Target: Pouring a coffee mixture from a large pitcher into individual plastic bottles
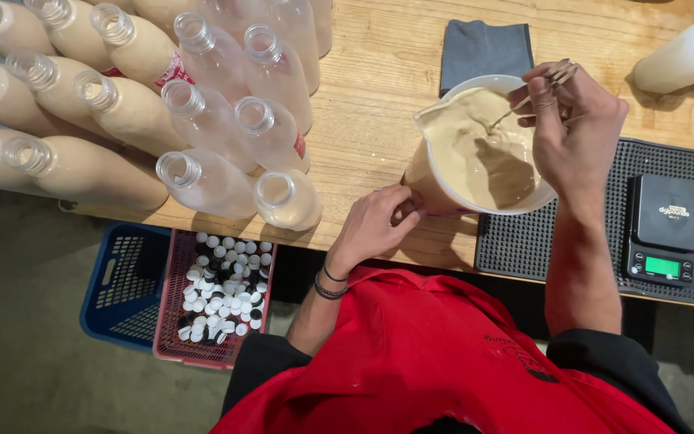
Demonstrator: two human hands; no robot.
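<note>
A clear plastic jug (431,189) full of frothy beige liquid stands near the front edge of the wooden table (387,88). My left hand (373,225) grips the jug's handle side. Above the jug my right hand (573,133) pinches the top of a thin metal spoon (524,103) whose lower end dips into the liquid. To the left stand several open plastic bottles: some filled with beige drink (114,173), some clear and empty (202,181), one partly filled (289,201).
A black digital scale (668,229) sits on a black rubber mat (524,241) at the right. A folded grey cloth (483,48) lies behind the jug. Below the table, a pink crate (172,321) holds several white and black caps beside a blue crate (118,281).
</note>
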